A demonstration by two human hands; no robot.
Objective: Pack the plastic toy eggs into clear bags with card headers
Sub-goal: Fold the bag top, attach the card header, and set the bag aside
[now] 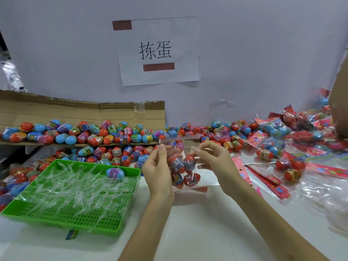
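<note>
Both hands up just right of the green tray (62,224). Left hand (157,172) pinches the clear bag (195,178) at its top-left edge, thumb and fingertips closed on the film; right hand (212,162) pinches the top-right edge the same way. Bag hangs between them with several red eggs (189,163) inside. Loose eggs (105,136) piled behind the tray, one egg (115,173) in its back corner.

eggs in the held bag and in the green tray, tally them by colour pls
red eggs showing in the clear bag: 4
blue egg with a purple wrap, in the green tray: 1
total: 5
</note>
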